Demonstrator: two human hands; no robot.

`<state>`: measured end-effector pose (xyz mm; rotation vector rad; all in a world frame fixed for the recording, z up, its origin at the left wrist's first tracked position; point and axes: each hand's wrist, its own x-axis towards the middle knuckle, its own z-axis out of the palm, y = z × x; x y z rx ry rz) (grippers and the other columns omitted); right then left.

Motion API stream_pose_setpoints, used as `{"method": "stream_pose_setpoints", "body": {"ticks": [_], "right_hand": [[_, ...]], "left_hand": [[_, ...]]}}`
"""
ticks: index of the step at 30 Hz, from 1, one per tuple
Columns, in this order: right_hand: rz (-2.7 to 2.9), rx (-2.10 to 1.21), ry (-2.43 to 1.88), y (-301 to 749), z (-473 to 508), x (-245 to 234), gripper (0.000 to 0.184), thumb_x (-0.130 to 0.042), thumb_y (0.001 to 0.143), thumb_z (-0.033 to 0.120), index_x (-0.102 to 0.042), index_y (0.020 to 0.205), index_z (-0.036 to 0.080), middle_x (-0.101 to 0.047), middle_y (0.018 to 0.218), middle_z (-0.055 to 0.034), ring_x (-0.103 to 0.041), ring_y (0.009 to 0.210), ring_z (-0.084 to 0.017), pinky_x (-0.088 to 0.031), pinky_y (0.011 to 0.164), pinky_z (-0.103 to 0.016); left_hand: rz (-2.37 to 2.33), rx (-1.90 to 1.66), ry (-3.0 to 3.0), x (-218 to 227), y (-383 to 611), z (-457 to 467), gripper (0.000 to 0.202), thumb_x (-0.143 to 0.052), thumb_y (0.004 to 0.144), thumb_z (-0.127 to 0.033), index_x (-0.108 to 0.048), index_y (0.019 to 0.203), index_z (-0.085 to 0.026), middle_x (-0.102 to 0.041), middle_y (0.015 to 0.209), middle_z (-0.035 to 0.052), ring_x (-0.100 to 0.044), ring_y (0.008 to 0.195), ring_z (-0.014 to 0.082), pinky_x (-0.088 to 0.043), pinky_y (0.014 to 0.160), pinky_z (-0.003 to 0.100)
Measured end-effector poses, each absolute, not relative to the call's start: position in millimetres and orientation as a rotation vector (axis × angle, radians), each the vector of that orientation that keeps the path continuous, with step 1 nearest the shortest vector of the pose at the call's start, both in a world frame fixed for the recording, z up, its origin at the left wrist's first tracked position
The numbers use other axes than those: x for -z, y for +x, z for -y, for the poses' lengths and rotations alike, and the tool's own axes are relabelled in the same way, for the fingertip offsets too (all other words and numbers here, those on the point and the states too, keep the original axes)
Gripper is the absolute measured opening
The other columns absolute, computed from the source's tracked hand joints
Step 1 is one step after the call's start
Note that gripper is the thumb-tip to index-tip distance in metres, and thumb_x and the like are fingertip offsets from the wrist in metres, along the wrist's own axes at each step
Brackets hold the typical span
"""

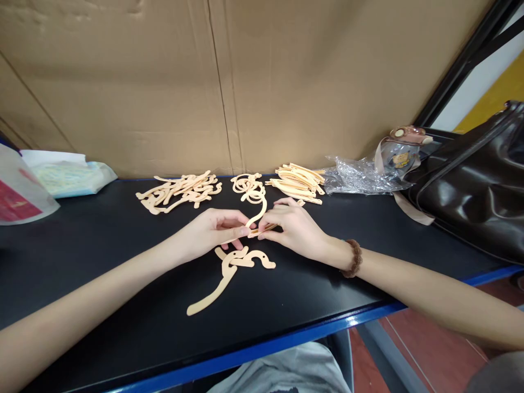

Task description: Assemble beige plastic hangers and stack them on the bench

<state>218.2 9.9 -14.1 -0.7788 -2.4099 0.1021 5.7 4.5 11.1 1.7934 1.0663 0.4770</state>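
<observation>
Strips [262,210], slender, pale, curved, pinched in left hand [213,231] and right hand [297,227], smooth black tabletop [327,295] beneath

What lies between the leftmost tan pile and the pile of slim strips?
A small pile of curved, ring-like pieces, as the head view shows.

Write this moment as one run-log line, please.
left hand: pinching curved piece | right hand: pinching narrow piece | near side: hooked pieces on table

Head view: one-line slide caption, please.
Left hand and right hand hold pale pieces over a black table, with three piles of parts behind.
</observation>
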Motion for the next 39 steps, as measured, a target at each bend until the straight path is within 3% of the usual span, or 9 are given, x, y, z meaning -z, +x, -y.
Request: {"method": "stream_pose_setpoints", "body": {"ticks": [10,16,24,27,32,35,39], "right_hand": [[2.402,0.119,-0.615,219.6,-13.6,16.5,0.009,-0.065,0.086,0.020,-0.063,0.078,0.016,-0.064,0.073,0.0011,-0.056,0.071,-0.014,-0.034,0.089,-0.031],[2.415,0.178,-0.584,219.8,-13.5,16.5,0.010,-0.063,0.087,0.019,-0.064,0.078,0.015,-0.062,0.070,0.0001,-0.054,0.069,-0.014,-0.035,0.088,-0.032],[2.475,0.196,-0.601,221.6,-14.5,15.4,0.015,-0.056,0.092,0.024,-0.064,0.082,0.016,-0.065,0.074,-0.0017,-0.055,0.072,-0.016,-0.034,0.089,-0.033],[2.477,0.164,-0.647,221.4,-14.5,15.0,0.015,-0.057,0.092,0.025,-0.064,0.082,0.016,-0.065,0.074,-0.0013,-0.055,0.071,-0.015,-0.034,0.089,-0.032],[2.431,-0.022,-0.808,219.6,-13.1,14.8,0.016,-0.062,0.089,0.033,-0.064,0.082,0.018,-0.065,0.073,0.0011,-0.055,0.069,-0.013,-0.035,0.075,-0.026],[2.404,-0.107,-0.901,218.7,-10.2,13.1,0.014,-0.062,0.089,0.033,-0.063,0.084,0.019,-0.065,0.078,0.0008,-0.057,0.071,-0.013,-0.033,0.063,-0.022],[2.404,-0.190,-0.951,218.1,-6.1,10.6,0.016,-0.063,0.088,0.033,-0.058,0.084,0.019,-0.065,0.078,0.0022,-0.059,0.070,-0.012,-0.032,0.059,-0.020]], "left_hand": [[-1.017,-0.440,1.872,-9.1,4.1,-3.5,0.020,-0.056,0.084,-0.037,-0.060,0.094,-0.021,-0.069,0.095,0.0012,-0.060,0.072,0.0123,-0.041,0.052,0.018],[-0.961,-0.543,2.004,-4.5,5.9,-2.6,0.022,-0.056,0.086,-0.040,-0.058,0.087,-0.018,-0.069,0.090,0.0026,-0.063,0.083,0.0161,-0.049,0.070,0.027],[-0.984,-0.606,2.080,-4.0,5.9,-0.5,0.022,-0.054,0.086,-0.040,-0.055,0.082,-0.019,-0.071,0.088,0.0024,-0.066,0.086,0.0187,-0.051,0.078,0.032],[-0.990,-0.597,2.060,-4.0,5.1,-3.0,0.021,-0.056,0.085,-0.039,-0.056,0.081,-0.019,-0.070,0.086,0.0020,-0.064,0.079,0.0164,-0.051,0.075,0.031],[-1.051,-0.580,2.043,-1.0,5.5,-7.0,0.028,-0.051,0.086,-0.044,-0.058,0.093,-0.018,-0.066,0.086,0.0028,-0.059,0.067,0.0133,-0.046,0.055,0.023],[-1.071,-0.582,2.102,-0.3,6.2,-5.6,0.031,-0.042,0.091,-0.046,-0.056,0.098,-0.019,-0.065,0.087,0.0012,-0.056,0.064,0.0108,-0.045,0.058,0.023],[-1.112,-0.473,2.209,-2.9,6.6,-2.0,0.030,-0.043,0.090,-0.048,-0.054,0.094,-0.021,-0.059,0.068,-0.0048,-0.052,0.060,0.0107,-0.041,0.060,0.023]]}}
